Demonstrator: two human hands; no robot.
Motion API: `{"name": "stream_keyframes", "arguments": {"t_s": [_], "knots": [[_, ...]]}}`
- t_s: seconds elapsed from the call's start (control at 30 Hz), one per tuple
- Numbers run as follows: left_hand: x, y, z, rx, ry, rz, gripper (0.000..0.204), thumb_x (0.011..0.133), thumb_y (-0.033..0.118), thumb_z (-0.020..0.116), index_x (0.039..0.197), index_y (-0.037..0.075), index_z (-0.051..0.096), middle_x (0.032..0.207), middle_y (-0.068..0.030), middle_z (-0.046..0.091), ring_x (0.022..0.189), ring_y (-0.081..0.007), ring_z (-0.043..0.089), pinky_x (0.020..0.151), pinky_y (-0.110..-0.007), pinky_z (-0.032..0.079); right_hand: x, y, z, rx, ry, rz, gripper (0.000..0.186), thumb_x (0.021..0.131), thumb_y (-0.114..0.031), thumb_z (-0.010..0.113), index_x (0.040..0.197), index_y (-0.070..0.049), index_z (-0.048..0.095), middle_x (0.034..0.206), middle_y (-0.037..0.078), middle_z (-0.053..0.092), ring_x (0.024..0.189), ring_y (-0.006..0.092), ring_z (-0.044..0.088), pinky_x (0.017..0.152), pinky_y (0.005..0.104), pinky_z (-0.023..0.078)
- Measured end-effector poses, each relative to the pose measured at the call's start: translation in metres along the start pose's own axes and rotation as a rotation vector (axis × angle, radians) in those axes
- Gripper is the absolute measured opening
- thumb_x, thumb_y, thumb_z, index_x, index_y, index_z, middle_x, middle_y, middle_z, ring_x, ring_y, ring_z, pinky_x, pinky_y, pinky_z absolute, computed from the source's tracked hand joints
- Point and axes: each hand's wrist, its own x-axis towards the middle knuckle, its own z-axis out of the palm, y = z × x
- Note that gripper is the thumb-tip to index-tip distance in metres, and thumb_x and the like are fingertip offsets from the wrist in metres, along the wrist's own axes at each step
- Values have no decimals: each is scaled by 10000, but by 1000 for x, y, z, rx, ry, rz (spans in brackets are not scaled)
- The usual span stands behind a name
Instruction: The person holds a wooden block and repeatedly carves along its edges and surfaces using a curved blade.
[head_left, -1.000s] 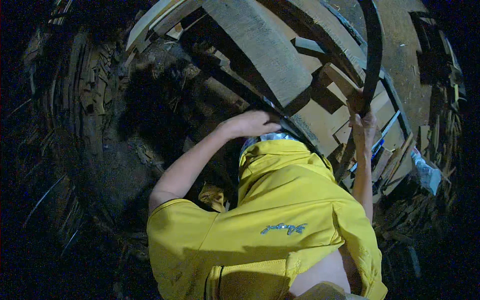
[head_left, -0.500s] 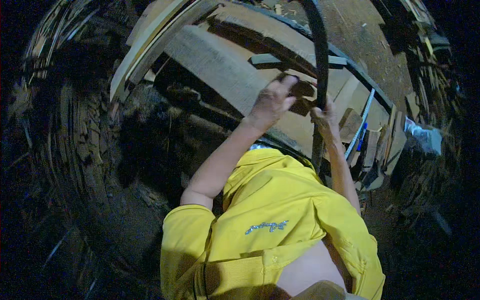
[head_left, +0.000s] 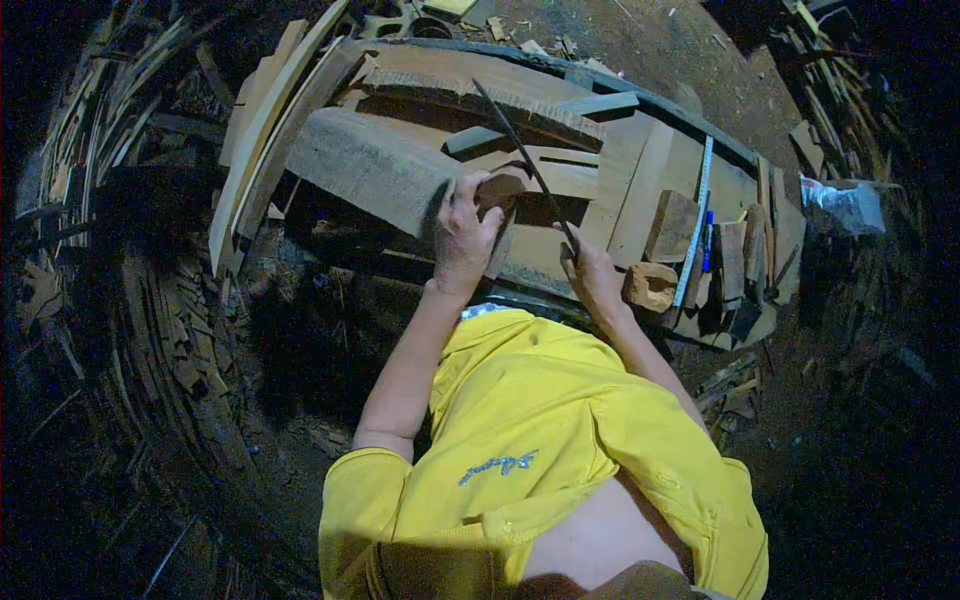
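**Blade on the block, both hands at the bench**

Head view, looking straight down over a yellow shirt point(head_left: 540, 440) at a cluttered wooden workbench point(head_left: 640, 160). The left hand point(head_left: 462, 235) is clamped over a small dark wood block point(head_left: 500, 190), fingers curled down around its near side, apparently pinning it against the big grey plank point(head_left: 370, 170) that runs off to the left. That grip looks like a brace: the block sits at the bench's near edge, close to the body.

The right hand point(head_left: 590, 270) is closed around the near end of a long thin dark blade point(head_left: 520, 150), most likely a saw or a file; the teeth are too fine to make out. The blade slants away up and to the left, crossing just over the block beside the left fingers, so the tool meets the piece right where it is held steady.

To the right, a carved pale wood piece point(head_left: 652, 285) lies just beside the right wrist. Farther right a long ruler point(head_left: 697, 220) lies across the boards with a blue pen point(head_left: 708, 240) next to it, within easy reach. A crumpled plastic bag point(head_left: 845, 205) lies at the far right, and wood offcuts point(head_left: 150, 300) litter the dark ground on the left.
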Motion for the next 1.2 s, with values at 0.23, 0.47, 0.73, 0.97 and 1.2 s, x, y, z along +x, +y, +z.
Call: {"name": "stream_keyframes", "arguments": {"t_s": [0.23,0.47,0.73,0.97,1.2], "knots": [[7,-10,-14,40,87,-70,351,847,154,597,1138,29,447,1001,-219,564,924,-376,567,789,-437,453,-4,22,15,-5,-58,99,435,788,-81,571,1216,-110,503,790,171,607,701,349,598,636,432,455],[6,-2,6,-579,106,-395,471,933,193,464,1355,98,277,1272,-177,401,955,-232,575,645,-305,584,-11,25,12,9,-63,149,410,822,-136,542,1228,-106,495,749,197,592,695,358,595,615,437,445],[7,14,8,-430,-155,-385,570,923,291,495,1384,96,224,1295,-207,356,927,-243,583,632,-300,572,-2,32,17,-51,-70,180,450,822,-164,557,1258,-107,460,790,212,606,740,377,599,629,456,453],[13,13,7,-424,-87,-407,513,834,372,636,1133,38,388,849,-109,582,569,-149,610,491,-270,528,0,6,-1,17,-81,221,491,820,-147,572,1293,-161,441,780,198,615,720,356,614,621,436,466],[18,8,19,-136,19,-213,416,850,346,630,1054,20,474,856,-142,589,734,-237,629,610,-344,493,3,-35,-21,30,14,127,625,805,-128,617,1357,-209,336,765,201,607,715,356,622,619,434,473]]}}
